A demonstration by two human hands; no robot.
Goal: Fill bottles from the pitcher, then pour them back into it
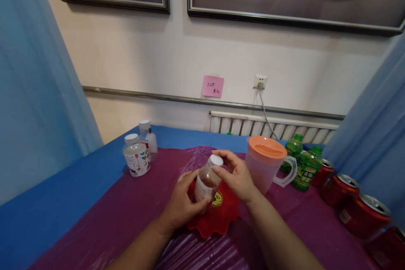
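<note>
A clear plastic bottle (207, 180) with a white cap (216, 160) is held slightly tilted in front of me. My left hand (185, 198) wraps around the bottle's body. The fingers of my right hand (237, 175) close on its white cap. Beneath the bottle lies a red plate (210, 223) with a scalloped rim and a yellow print, partly hidden by my hands. Just right of my right hand stands a clear pitcher (257, 173) with an orange lid and a handle.
Two more white-capped containers, a wide jar (136, 158) and a bottle (148, 137), stand at left. Green bottles (306, 168) and several red cans (363, 215) line the right side. Purple plastic sheeting (126, 215) covers part of the blue tabletop (41, 202). A radiator (228, 122) stands behind.
</note>
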